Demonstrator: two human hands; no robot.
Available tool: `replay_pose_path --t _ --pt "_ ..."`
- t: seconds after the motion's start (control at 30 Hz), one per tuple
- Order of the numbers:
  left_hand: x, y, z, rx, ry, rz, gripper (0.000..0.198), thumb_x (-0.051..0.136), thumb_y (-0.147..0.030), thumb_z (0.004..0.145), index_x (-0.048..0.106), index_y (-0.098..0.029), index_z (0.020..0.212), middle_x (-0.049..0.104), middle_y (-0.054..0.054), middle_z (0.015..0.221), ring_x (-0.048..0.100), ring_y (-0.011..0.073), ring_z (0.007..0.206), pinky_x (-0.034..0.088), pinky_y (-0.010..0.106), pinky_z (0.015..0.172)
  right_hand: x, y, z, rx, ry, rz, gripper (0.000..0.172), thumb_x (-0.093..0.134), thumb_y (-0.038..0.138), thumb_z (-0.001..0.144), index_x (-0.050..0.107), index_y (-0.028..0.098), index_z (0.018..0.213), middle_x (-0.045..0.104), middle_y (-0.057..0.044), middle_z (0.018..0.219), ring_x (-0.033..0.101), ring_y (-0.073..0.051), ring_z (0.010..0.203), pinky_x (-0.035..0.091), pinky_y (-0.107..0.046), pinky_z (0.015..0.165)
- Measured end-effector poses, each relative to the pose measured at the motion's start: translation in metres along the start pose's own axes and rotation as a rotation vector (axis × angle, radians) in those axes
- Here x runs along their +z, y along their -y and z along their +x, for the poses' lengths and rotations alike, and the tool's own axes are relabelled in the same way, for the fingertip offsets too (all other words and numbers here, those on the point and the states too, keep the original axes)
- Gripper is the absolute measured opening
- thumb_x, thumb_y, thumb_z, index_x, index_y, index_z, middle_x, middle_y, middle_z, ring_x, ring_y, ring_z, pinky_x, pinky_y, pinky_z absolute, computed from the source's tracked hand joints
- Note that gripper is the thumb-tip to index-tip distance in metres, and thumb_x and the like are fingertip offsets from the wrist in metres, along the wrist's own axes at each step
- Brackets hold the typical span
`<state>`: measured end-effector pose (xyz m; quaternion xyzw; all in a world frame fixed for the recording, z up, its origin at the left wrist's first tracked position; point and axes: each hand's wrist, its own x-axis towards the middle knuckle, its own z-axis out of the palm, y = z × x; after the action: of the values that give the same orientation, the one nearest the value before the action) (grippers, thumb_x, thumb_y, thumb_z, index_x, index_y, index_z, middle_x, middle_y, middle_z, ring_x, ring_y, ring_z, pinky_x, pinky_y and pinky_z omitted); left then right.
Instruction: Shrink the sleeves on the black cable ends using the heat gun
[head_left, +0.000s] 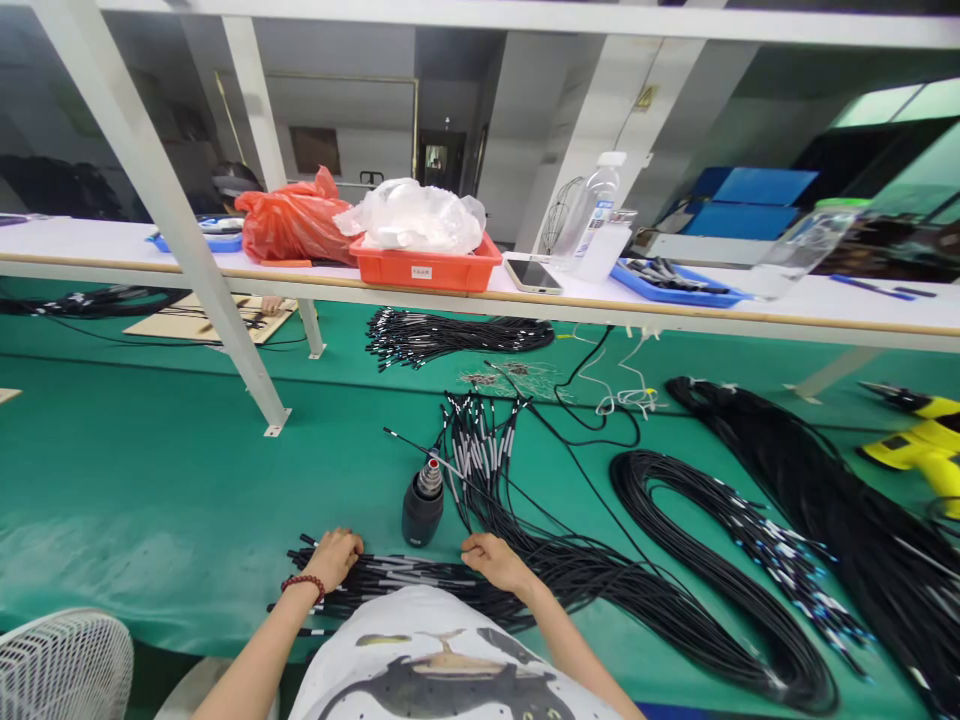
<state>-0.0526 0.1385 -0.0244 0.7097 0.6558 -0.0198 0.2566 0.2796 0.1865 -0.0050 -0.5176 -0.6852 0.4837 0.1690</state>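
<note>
- Green matting (150, 500) covers the bench, and the black cable bundle (405, 578) lies crosswise on it at 6 o'clock, tight against your body. That position looks chosen so both hands reach it without stretching
- Its grey-sleeved ends all point to 9 o'clock, likely so they stay level and easy to pick out
- Your left hand (335, 556), with the bead bracelet (303, 584) at its wrist, sits on those ends with the fingers curled under. You cannot tell from here whether they pinch a cable or only rest on it
- Your right hand (495, 560) lies on the same bundle towards 3 o'clock, fingers bent and pressing down. Its grip is hidden too
- The two hands are apart, and the dark cylindrical tool (422, 508) stands upright at 12 o'clock between them, just beyond the bundle and seemingly kept within easy reach
- Beyond it a second bundle (480, 440) fans its ends towards 12 o'clock
- Large coils (712, 560) lie from 2 to 4 o'clock, and a yellow tool (922, 445) sits at 3 o'clock near the edge
</note>
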Motion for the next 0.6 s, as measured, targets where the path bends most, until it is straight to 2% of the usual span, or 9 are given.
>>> replay_pose_path --t 0.17,0.27,0.37,0.47,0.53,0.6 --pt "-0.003 0.004 -0.005 0.015 -0.004 -0.020 0.024 0.052 -0.012 0.082 0.064 -0.022 0.100 0.066 0.006 0.103 0.058 0.0199 0.104 0.038 0.030 0.091 -0.001 0.003 -0.003 -0.061 -0.028 0.010 0.009 0.060 0.020 0.074 0.068 0.022 0.076 0.061 -0.003 0.055 0.059 -0.021 0.055 0.045 -0.033 0.056" --pt "-0.003 0.009 -0.007 0.005 -0.013 -0.031 0.028 0.047 -0.008 0.084 0.063 -0.022 0.101 0.067 0.005 0.104 0.058 0.0180 0.102 0.038 0.028 0.091 0.000 0.001 -0.002 -0.071 -0.040 -0.010 0.008 0.061 0.019 0.073 0.068 0.022 0.075 0.062 -0.003 0.056 0.061 -0.021 0.056 0.046 -0.032 0.055" --pt "-0.004 0.013 -0.009 -0.019 -0.028 -0.038 0.025 0.041 -0.011 0.088 0.064 -0.020 0.096 0.067 0.008 0.102 0.058 0.0197 0.101 0.037 0.029 0.090 -0.003 0.000 0.005 -0.061 -0.079 -0.055 0.010 0.059 0.021 0.074 0.068 0.019 0.079 0.064 -0.003 0.060 0.063 -0.020 0.059 0.050 -0.031 0.059" --pt "-0.008 0.013 -0.012 -0.043 -0.042 -0.060 0.021 0.044 -0.016 0.088 0.064 -0.020 0.090 0.067 0.006 0.096 0.060 0.0205 0.094 0.039 0.029 0.085 -0.011 0.005 0.026 -0.061 -0.194 -0.120 0.024 0.054 0.022 0.079 0.066 0.015 0.098 0.069 -0.010 0.090 0.066 -0.025 0.086 0.052 -0.038 0.080" --pt "-0.010 0.011 -0.015 -0.046 -0.063 -0.086 0.019 0.045 -0.016 0.087 0.063 -0.021 0.089 0.068 0.005 0.092 0.061 0.0197 0.090 0.039 0.028 0.082 -0.016 0.014 0.048 -0.071 -0.292 -0.165 0.036 0.050 0.020 0.082 0.058 0.012 0.116 0.059 -0.017 0.120 0.054 -0.029 0.115 0.043 -0.045 0.098" --pt "-0.012 0.005 -0.018 -0.037 -0.089 -0.119 0.019 0.044 -0.017 0.086 0.062 -0.021 0.089 0.068 0.004 0.088 0.061 0.0187 0.088 0.040 0.027 0.080 -0.017 0.025 0.072 -0.077 -0.359 -0.199 0.043 0.047 0.017 0.085 0.050 0.012 0.128 0.046 -0.020 0.136 0.038 -0.031 0.132 0.033 -0.048 0.108"
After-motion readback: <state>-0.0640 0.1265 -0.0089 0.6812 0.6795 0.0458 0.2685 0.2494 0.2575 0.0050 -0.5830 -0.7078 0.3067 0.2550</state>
